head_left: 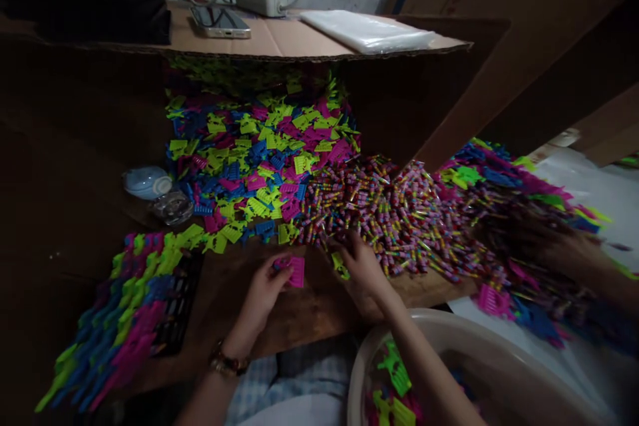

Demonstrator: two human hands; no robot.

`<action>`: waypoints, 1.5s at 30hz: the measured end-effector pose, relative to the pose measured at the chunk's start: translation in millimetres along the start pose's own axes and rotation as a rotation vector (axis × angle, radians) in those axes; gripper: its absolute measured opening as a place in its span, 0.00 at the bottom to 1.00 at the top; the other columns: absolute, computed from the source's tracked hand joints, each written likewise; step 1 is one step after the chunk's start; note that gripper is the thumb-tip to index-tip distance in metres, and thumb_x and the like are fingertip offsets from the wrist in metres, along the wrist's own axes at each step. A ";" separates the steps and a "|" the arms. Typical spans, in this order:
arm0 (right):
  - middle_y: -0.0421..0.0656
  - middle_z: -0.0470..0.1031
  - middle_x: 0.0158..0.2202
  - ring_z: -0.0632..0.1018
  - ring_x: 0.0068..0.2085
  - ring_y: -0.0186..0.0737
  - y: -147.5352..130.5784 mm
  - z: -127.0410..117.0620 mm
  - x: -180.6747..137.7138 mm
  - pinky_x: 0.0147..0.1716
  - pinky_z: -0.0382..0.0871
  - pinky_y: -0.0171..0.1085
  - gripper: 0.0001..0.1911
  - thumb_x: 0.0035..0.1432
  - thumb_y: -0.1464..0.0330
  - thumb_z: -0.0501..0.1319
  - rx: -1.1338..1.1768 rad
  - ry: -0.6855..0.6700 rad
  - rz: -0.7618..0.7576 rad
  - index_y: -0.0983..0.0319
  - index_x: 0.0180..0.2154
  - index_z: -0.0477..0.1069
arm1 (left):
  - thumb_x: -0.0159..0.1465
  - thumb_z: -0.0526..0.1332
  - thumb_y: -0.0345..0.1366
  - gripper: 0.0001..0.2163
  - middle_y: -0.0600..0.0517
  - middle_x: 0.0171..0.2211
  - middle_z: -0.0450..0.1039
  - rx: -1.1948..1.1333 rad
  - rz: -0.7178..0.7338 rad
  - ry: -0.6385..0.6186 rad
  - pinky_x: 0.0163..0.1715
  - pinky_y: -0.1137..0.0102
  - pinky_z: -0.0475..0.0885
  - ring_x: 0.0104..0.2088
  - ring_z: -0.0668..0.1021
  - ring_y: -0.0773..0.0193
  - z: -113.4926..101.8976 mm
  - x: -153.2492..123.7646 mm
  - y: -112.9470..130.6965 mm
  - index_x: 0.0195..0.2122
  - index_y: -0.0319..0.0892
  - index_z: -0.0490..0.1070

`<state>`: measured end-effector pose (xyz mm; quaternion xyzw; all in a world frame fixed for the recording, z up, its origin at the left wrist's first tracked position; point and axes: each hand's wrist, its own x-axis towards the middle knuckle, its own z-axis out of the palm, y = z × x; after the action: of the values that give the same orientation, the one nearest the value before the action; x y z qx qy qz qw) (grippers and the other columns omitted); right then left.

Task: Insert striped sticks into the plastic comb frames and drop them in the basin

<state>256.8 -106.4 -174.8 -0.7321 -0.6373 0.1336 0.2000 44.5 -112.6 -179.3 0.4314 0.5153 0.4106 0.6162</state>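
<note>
My left hand pinches a pink slotted plastic piece between thumb and fingers, above the bare wooden tabletop. My right hand is at the front edge of a heap of small, colourfully wrapped sticks. Its fingers are curled, and a yellow-green plastic piece shows beneath them, seemingly in their grip. The fingertips are partly hidden, so I cannot make out whether a stick is also held. Behind both hands spreads a large pile of yellow, pink and blue slotted plastic pieces.
Rows of coloured pieces stand in a black rack at left. A pale tub with pieces sits before me. Another person's blurred hand works at right. A cardboard shelf carries a phone and plastic bags.
</note>
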 end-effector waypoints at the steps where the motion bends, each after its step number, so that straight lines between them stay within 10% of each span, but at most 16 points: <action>1: 0.50 0.76 0.39 0.78 0.38 0.44 -7.2 4.8 4.1 0.34 0.67 0.35 0.15 0.57 0.68 0.52 -0.030 -0.003 0.017 0.65 0.46 0.64 | 0.49 0.66 0.42 0.21 0.46 0.38 0.76 -0.036 -0.034 -0.003 0.30 0.66 0.76 0.34 0.78 0.59 -0.2 -2.5 0.5 0.42 0.38 0.71; 13: 0.53 0.76 0.34 0.77 0.33 0.45 -16.0 15.2 20.6 0.28 0.64 0.36 0.13 0.63 0.69 0.51 -0.317 0.008 0.000 0.67 0.47 0.66 | 0.44 0.71 0.36 0.21 0.48 0.35 0.75 -0.247 -0.159 0.078 0.28 0.71 0.74 0.33 0.76 0.62 -11.1 -14.5 11.8 0.40 0.37 0.72; 27: 0.49 0.70 0.41 0.71 0.44 0.46 -1.8 14.6 47.2 0.44 0.66 0.40 0.13 0.56 0.80 0.55 -0.358 -0.133 -0.607 0.62 0.42 0.70 | 0.44 0.69 0.37 0.18 0.49 0.33 0.75 -0.249 -0.179 0.091 0.29 0.72 0.73 0.32 0.76 0.63 -19.8 -14.1 8.8 0.36 0.37 0.72; 39: 0.56 0.73 0.41 0.73 0.45 0.50 -42.4 31.2 72.2 0.38 0.68 0.39 0.11 0.55 0.75 0.58 -0.240 -0.097 -0.479 0.65 0.42 0.70 | 0.45 0.68 0.37 0.16 0.51 0.32 0.76 -0.244 -0.194 0.094 0.28 0.73 0.72 0.31 0.76 0.64 -27.1 -10.4 3.9 0.35 0.38 0.73; 45: 0.50 0.75 0.40 0.75 0.41 0.45 -18.9 19.7 71.7 0.38 0.70 0.38 0.11 0.55 0.68 0.58 -0.056 -0.016 -0.364 0.64 0.41 0.69 | 0.45 0.68 0.38 0.18 0.50 0.33 0.75 -0.239 -0.196 0.112 0.27 0.73 0.71 0.30 0.75 0.64 -34.7 -15.1 8.6 0.37 0.38 0.73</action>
<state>242.2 -31.1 -179.2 -0.6090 -0.7642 0.0833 0.1955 7.6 -120.6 -170.2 0.2794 0.5359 0.4302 0.6706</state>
